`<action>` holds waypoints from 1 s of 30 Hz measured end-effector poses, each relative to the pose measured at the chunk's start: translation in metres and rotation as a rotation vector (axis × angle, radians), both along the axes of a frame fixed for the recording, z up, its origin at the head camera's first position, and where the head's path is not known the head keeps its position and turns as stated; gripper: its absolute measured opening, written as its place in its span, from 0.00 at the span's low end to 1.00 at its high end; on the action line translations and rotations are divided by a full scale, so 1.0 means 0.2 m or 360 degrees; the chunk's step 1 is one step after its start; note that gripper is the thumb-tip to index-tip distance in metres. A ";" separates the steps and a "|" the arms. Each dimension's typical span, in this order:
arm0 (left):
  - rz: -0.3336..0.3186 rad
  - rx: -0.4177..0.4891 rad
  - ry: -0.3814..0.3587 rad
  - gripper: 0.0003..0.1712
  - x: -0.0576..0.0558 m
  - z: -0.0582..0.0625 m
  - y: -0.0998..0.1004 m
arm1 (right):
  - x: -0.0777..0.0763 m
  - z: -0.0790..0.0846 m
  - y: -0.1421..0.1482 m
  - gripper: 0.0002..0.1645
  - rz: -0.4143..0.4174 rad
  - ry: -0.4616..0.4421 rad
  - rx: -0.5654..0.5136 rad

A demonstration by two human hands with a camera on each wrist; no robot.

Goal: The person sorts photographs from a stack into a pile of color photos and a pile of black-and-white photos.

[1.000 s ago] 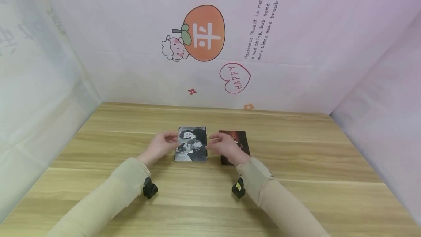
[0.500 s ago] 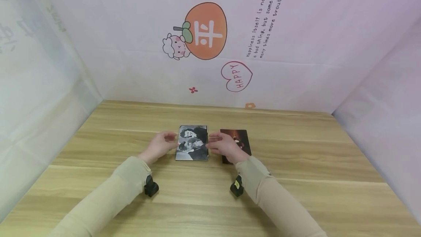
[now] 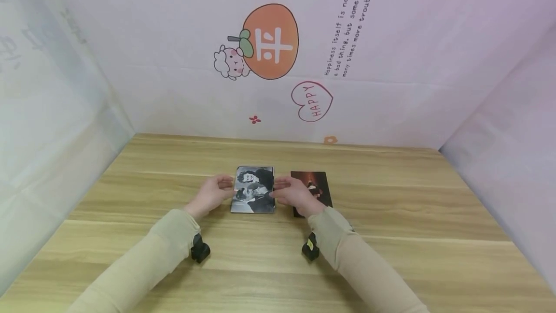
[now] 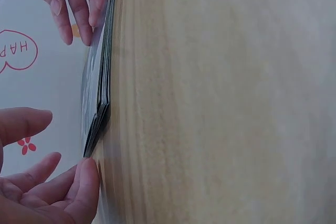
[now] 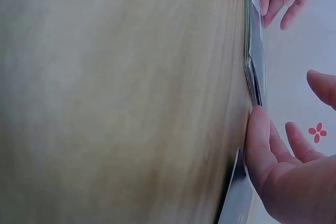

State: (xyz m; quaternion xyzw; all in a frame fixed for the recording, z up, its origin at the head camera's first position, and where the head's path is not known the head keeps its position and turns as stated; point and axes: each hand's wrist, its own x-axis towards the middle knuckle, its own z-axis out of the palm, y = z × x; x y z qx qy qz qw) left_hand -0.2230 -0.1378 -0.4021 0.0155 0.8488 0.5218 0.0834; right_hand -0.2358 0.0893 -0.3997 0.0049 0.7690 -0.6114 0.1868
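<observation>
A stack of postcard-sized cards (image 3: 254, 197), with a black-and-white picture of two people on top, lies flat on the table. In the left wrist view the layered edges of the stack (image 4: 106, 61) show several cards, fairly even. My left hand (image 3: 210, 195) touches the stack's left side with its fingertips, thumb raised apart. From the other side, the fingertips of my right hand (image 3: 296, 195) rest against the right edge; its thumb also stands free in the right wrist view. A dark reddish card (image 3: 322, 188) lies to the right, partly hidden beneath my right hand.
Wood-grained tabletop (image 3: 256, 264) surrounds the cards. White printed cloth (image 3: 391, 110) rises behind the table and at both sides. A black wrist camera (image 3: 200, 249) hangs under the left cuff, another camera (image 3: 310, 249) under the right.
My right hand has shifted slightly left, its fingertips coming against the stack's right edge. More of the dark card shows. The left hand stays nearly in place.
</observation>
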 end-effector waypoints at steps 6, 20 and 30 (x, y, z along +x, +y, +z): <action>0.0014 0.0049 -0.0005 0.27 0.01 -0.01 0.02 | 0.00 -0.01 0.00 0.31 0.0023 0.0011 0.0002; 0.0044 0.0011 -0.0022 0.25 0.02 0.01 0.03 | 0.02 -0.01 0.00 0.30 0.0010 0.0020 0.0003; 0.0016 0.0045 -0.0001 0.25 0.03 0.02 0.04 | 0.03 0.01 -0.01 0.28 -0.0060 0.0007 -0.0044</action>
